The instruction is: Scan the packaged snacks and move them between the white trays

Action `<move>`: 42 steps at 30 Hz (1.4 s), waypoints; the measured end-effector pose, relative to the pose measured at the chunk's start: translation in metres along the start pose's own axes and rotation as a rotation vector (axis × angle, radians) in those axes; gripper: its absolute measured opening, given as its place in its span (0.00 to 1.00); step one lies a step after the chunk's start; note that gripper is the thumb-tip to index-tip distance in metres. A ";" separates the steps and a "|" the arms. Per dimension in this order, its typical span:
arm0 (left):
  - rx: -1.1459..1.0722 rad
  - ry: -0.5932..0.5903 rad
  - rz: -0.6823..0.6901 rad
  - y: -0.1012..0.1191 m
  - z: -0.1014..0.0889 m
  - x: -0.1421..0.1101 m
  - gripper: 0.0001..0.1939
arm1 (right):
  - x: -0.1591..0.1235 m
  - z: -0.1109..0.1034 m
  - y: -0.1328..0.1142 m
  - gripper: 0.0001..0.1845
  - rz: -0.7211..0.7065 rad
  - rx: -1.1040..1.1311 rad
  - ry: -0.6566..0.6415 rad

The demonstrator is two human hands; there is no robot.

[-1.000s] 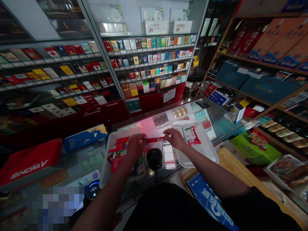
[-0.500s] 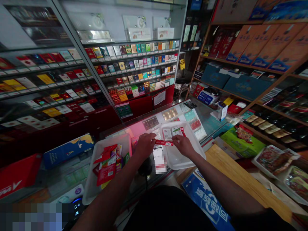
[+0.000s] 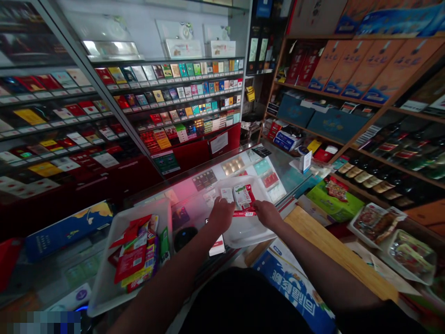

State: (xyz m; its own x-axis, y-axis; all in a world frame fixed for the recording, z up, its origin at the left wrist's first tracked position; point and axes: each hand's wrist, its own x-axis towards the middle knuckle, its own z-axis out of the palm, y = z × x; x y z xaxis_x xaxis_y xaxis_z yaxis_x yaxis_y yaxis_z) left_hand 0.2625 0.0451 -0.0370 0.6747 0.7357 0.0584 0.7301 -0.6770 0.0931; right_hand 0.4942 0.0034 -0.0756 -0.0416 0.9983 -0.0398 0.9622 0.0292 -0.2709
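A thin red packet [image 3: 245, 214] is stretched level between my two hands, over the right-hand white plastic tub [image 3: 239, 237]. My left hand [image 3: 224, 215] is closed on its left end. The other end is pinched by my right hand [image 3: 267, 214]. Just beyond the red packet, a white, green and red snack packet [image 3: 243, 195] and a pale packet [image 3: 227, 194] lie in the same tub. A phone [image 3: 217, 247] on the counter is partly covered by my left forearm. Farther left, another white tub [image 3: 99, 278] holds several colourful snack packets [image 3: 134, 257].
A round black object [image 3: 185, 238] stands between the tubs on the glass counter [image 3: 278, 160]. Cigarette shelves [image 3: 184, 86] rise behind it. To the right are a wooden board [image 3: 333, 255], a green box [image 3: 325, 204] and packed trays [image 3: 412, 253].
Both hands, with the red packet between them, have moved deeper into the right tub's area. The view has turned rightward, so the surroundings appear shifted left.
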 end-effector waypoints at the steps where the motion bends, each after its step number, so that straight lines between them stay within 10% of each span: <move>1: 0.007 -0.008 0.019 0.004 0.003 0.002 0.14 | -0.001 -0.001 0.002 0.11 -0.014 -0.033 -0.013; 13: 0.051 -0.035 -0.010 0.030 0.049 0.010 0.14 | -0.002 -0.006 0.003 0.14 -0.081 -0.276 -0.219; 24: -0.015 -0.057 -0.048 0.035 0.026 -0.014 0.12 | 0.004 -0.009 -0.013 0.12 -0.048 -0.298 -0.213; 42: -0.060 0.053 -0.471 -0.067 -0.055 -0.159 0.13 | 0.016 -0.022 -0.200 0.10 -0.301 -0.129 -0.076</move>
State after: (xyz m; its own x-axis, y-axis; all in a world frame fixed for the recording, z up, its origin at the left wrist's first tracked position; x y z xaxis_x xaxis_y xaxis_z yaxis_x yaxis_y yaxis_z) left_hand 0.1005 -0.0256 0.0021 0.2645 0.9633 0.0466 0.9465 -0.2685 0.1789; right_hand 0.3067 0.0150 -0.0003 -0.3446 0.9374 -0.0499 0.9296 0.3333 -0.1573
